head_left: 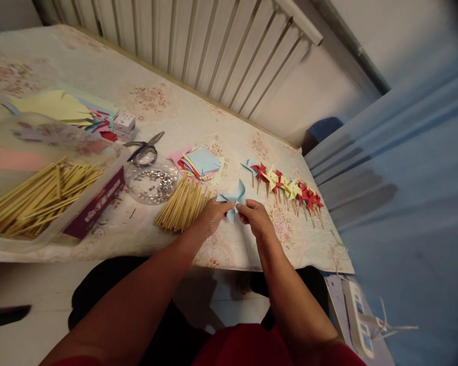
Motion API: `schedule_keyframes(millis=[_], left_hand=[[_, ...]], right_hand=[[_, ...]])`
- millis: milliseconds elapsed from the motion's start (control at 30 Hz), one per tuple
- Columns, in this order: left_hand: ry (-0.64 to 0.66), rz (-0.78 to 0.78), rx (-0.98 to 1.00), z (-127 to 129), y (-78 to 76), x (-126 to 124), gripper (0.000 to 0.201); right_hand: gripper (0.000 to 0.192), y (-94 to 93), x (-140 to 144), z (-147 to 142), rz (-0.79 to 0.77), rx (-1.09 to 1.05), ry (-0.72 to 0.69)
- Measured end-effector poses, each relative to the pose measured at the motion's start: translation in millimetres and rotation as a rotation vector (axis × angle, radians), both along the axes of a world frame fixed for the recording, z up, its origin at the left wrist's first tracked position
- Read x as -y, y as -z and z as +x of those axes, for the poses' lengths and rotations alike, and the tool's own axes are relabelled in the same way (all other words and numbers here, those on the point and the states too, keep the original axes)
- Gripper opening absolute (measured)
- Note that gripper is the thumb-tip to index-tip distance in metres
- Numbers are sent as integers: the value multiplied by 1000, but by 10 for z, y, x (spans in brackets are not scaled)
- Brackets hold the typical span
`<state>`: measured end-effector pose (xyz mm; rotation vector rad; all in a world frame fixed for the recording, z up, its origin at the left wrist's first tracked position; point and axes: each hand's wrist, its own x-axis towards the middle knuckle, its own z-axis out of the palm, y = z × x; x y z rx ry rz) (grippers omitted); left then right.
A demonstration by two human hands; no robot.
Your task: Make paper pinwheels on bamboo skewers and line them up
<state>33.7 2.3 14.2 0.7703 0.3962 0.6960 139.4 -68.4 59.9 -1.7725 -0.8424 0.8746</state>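
Both hands meet at a light blue paper pinwheel (239,192) above the front part of the table. My left hand (216,211) is closed on its left side, thumb toward the middle. From the right, my right hand (254,213) pinches it near the centre; whether a pin or stick is there I cannot tell. Just left of my left hand lies a bundle of thin wooden sticks (183,206). Behind it sits a pile of cut paper squares (202,162). A round clear dish (132,185) holds many small shiny metal pieces.
Finished pinwheels (290,188) in blue, red and yellow lie in a row at right. Scissors (145,150) lie behind the dish. A plastic box (110,188) with more sticks stands left, near small white boxes (124,124). A power strip (356,315) is at lower right.
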Motion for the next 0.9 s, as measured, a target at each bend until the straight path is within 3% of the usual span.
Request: schedule_keyframes(millis=[700,900], left_hand=[[-31,-61,-53,11,-13,16,22],[-27,-32,-8,25,0,13,18]], right_hand=[[30,-16,-14,-67,-36,36,83],[24,-19,56,-52,-31,165,173]])
